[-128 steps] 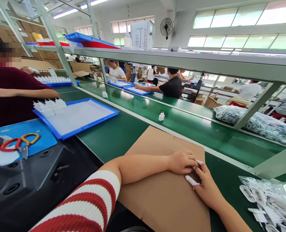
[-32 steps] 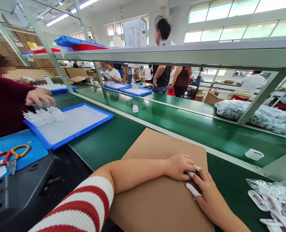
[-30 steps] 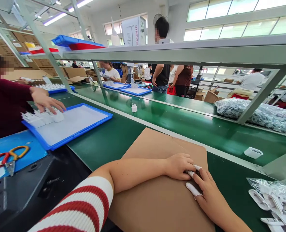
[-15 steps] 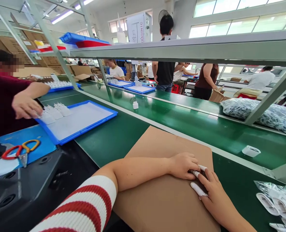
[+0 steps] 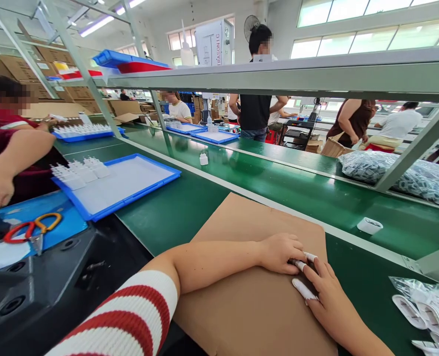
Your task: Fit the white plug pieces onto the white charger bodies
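Note:
Both of my hands rest over a brown cardboard sheet [image 5: 241, 311] on the green bench. My left hand [image 5: 283, 253] has its fingers curled, and its fingertips meet those of my right hand; whether anything is under them is hidden. White coverings wrap the thumb and fingertips of my right hand [image 5: 321, 284], whose thumb and fingers are apart with nothing seen between them. Beyond the sheet, a small white part [image 5: 370, 226] lies on the green belt [image 5: 279, 185], and another white part [image 5: 203, 159] stands farther off.
At left are a blue-rimmed tray [image 5: 141, 198] with white parts, scissors-like cutters [image 5: 37, 232] and a person's arm [image 5: 15, 158]. White pieces in plastic [image 5: 423, 309] lie at right. A shelf [image 5: 260, 76] crosses above the belt.
The two white parts on the belt have shifted left. The neighbouring person's hand has moved from the tray toward the left edge. Standing people beyond have shifted. My hands have stayed still.

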Demonstrator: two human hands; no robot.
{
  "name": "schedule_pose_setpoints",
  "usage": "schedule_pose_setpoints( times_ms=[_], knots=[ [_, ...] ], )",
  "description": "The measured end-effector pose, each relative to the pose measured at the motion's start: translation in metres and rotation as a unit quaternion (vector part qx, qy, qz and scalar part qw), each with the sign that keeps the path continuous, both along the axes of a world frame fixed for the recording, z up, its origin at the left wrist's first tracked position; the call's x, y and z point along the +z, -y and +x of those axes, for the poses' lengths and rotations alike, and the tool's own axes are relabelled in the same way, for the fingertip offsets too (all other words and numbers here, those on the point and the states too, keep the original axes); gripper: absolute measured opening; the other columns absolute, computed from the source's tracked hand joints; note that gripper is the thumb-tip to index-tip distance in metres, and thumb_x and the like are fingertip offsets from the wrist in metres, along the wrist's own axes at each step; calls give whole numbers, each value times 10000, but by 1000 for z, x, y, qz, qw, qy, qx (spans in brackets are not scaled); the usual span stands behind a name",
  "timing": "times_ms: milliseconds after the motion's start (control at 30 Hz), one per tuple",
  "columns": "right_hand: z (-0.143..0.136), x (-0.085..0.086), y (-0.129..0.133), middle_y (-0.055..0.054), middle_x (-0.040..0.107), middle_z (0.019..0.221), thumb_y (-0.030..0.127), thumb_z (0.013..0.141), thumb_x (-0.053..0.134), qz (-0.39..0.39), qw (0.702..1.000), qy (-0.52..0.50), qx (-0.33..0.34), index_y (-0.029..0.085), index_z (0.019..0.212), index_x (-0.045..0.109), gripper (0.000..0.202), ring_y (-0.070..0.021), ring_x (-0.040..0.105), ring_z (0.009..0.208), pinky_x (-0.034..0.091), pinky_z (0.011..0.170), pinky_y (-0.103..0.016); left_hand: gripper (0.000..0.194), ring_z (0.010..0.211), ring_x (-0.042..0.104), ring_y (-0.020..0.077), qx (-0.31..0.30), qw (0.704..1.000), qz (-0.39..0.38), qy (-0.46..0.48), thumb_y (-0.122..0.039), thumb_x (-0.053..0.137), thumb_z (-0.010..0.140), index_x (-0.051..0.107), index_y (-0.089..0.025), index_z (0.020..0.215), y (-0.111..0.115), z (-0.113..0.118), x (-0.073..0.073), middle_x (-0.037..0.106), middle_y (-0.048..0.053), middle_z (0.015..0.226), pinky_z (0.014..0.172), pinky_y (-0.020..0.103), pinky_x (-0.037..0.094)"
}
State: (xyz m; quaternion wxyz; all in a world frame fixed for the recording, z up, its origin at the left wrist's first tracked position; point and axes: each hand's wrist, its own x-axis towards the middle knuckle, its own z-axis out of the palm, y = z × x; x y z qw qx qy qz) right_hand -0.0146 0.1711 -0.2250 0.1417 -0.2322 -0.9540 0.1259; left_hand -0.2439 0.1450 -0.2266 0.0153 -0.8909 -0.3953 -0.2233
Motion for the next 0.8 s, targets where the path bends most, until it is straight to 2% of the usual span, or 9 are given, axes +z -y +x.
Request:
schedule_pose_setpoints(
  times_ms=[267, 500, 800],
  knots=[
    [-2, 2, 1, -99, 610, 1318, 323, 984, 516, -11, 1000, 1, -4, 324, 1215, 693, 290, -322, 592, 1253, 570, 1048, -552, 153, 830, 593, 225, 11, 1000, -19, -7, -242, 715, 893, 723, -167, 1027, 2, 1, 4, 686, 59, 889, 800, 353, 503],
    [-1, 2, 2, -99, 619, 1307, 281, 962, 532, -2, 1000, -4, 0, 319, 1210, 694, 298, -314, 605, 1230, 580, 1030, -536, 139, 827, 587, 225, 7, 1000, -15, -6, -238, 727, 880, 724, -168, 1001, 1, 0, 2, 674, 57, 877, 798, 353, 505],
    [-2, 2, 2, -104, 627, 1283, 368, 1006, 513, -2, 1000, -11, -4, 319, 1168, 707, 257, -322, 619, 1213, 586, 1017, -547, 119, 829, 587, 226, 13, 1000, -16, -8, -243, 720, 891, 715, -186, 995, 3, 1, 5, 675, 55, 884, 805, 354, 506]
  ],
)
